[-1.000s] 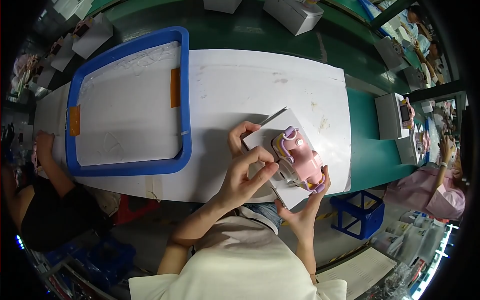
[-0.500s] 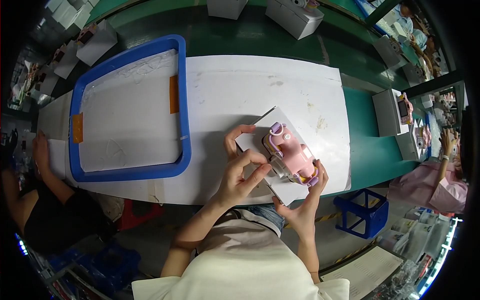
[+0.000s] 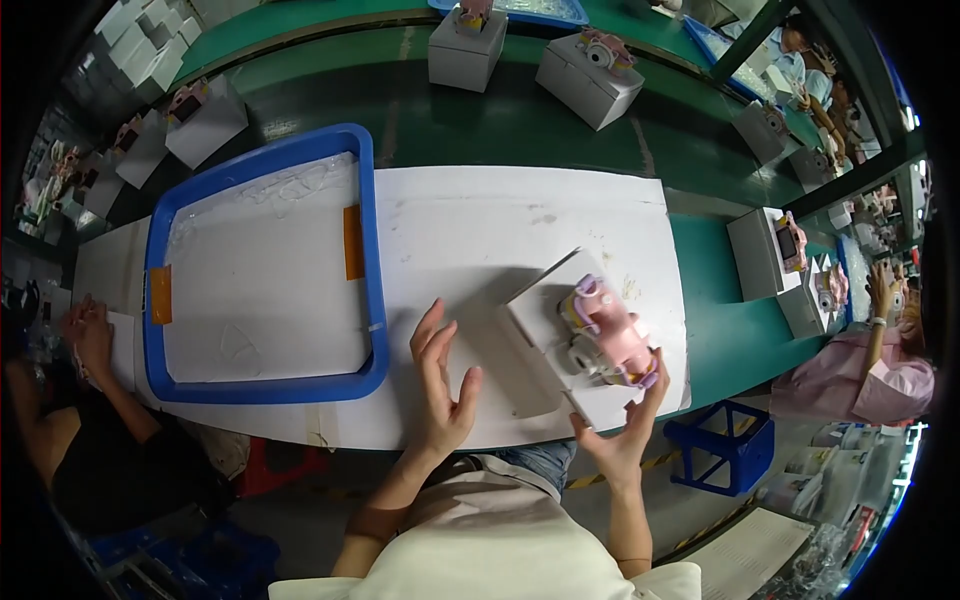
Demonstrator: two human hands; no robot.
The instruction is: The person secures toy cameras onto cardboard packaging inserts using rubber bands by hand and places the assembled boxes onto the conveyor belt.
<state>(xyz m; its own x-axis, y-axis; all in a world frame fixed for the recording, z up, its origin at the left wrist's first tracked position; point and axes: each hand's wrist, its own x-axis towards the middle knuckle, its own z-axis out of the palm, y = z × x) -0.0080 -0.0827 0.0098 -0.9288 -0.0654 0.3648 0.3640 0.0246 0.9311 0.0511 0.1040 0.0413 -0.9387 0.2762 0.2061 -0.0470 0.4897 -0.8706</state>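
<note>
A pink toy camera [image 3: 622, 334] with purple end loops and a grey lens part lies on top of a white box [image 3: 542, 312]. My right hand [image 3: 624, 440] grips the near right end of the box, its thumb at the lower corner and its fingers up by the camera's end. Whether those fingers also press on the camera I cannot tell. To the left of the box my left hand [image 3: 442, 385] is held over the white board, fingers apart, with nothing in it. The camera is slightly blurred.
A blue-rimmed tray [image 3: 378, 290] with clear plastic bits is on the left of the white board [image 3: 450, 215]. White boxes with toy cameras stand on the green conveyor [image 3: 330, 105] and at right. A co-worker's hands [image 3: 92, 340] are at far left; a blue stool [image 3: 722, 450] stands right.
My left hand has let go of the camera's lens side and moved left, its fingers opening. The box and camera have shifted slightly right in my right hand. The whole view has tilted upward.
</note>
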